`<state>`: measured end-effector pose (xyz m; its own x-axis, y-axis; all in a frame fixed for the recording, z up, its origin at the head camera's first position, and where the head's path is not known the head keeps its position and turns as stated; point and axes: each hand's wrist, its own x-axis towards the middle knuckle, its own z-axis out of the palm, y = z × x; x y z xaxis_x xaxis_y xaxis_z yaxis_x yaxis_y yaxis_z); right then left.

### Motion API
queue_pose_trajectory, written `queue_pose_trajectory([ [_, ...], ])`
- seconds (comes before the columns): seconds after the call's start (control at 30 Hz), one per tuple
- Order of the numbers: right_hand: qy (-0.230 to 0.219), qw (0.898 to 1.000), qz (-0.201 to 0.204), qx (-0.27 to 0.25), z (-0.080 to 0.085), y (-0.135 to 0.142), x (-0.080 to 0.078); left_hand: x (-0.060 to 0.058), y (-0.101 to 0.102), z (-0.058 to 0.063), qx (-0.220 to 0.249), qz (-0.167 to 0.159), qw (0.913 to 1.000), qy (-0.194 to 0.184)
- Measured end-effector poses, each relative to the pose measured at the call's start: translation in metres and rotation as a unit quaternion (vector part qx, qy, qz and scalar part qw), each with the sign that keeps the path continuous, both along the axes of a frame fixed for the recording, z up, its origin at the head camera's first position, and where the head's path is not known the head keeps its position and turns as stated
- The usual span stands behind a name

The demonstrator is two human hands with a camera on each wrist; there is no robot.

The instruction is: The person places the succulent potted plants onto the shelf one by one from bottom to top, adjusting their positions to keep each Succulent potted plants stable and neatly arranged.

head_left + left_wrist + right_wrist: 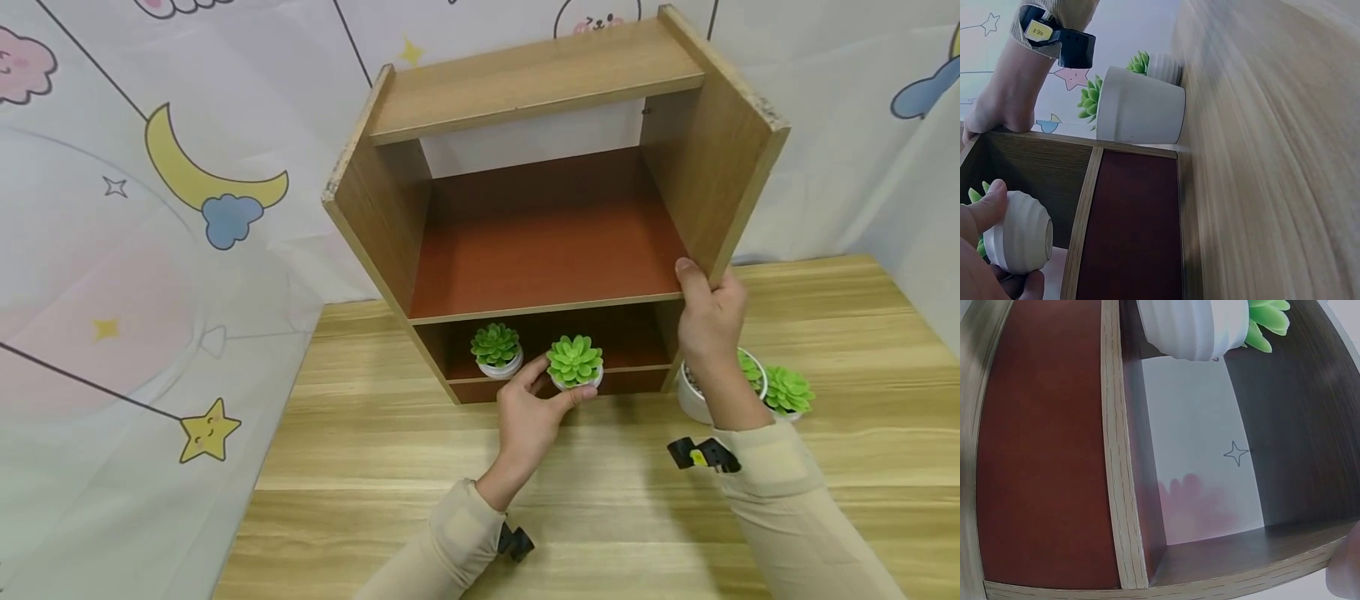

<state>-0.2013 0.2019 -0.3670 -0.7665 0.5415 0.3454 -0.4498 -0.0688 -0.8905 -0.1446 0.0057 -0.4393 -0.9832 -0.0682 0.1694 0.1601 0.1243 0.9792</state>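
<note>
Progress looks partial: one succulent (495, 343) sits in the lower compartment (633, 340) of the wood-grain shelf (540, 77); a second succulent (574, 360), its white pot (1017, 234) rounded and ribbed, is at the front, pinched by the left hand (527, 418), thumb and fingers curled; two more succulents (789, 388), one smooth-potted, stand outside; the right hand (711, 323) grips the side panel (735, 154)

Bright green rosette-shaped succulents (574, 359) in round, ribbed white pots (1019, 232); a boxy, light brown wood-grain cabinet (731, 150) with a flat reddish-brown shelf (547, 242); a yellowish wooden tabletop (360, 467) with long brown streaks; beige fabric sleeves (787, 508); far and left, a white fabric backdrop (300, 258) with yellow crescent moon (172, 158), yellow star (210, 431), blue cloud (231, 221)
</note>
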Motion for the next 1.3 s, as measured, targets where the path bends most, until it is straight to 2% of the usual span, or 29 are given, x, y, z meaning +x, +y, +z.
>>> queue_pose_trajectory([
  [0.53, -0.010, 1.000, -0.009, 0.014, 0.000, 0.000, 0.001, -0.005, 0.003, -0.003, 0.010, -0.021, 0.9997, 0.012],
  [0.8, -0.007, 1.000, -0.009, 0.020, 0.000, 0.000, -0.001, -0.009, 0.007, -0.004, 0.009, -0.013, 0.9998, 0.014],
  [0.97, 0.005, 1.000, -0.004, 0.010, -0.001, 0.000, -0.002, -0.009, 0.007, -0.001, -0.004, -0.004, 0.9999, 0.010],
  [1.3, 0.004, 1.000, -0.005, 0.007, -0.001, 0.001, -0.002, -0.014, 0.008, -0.004, -0.036, -0.008, 0.9992, 0.013],
])
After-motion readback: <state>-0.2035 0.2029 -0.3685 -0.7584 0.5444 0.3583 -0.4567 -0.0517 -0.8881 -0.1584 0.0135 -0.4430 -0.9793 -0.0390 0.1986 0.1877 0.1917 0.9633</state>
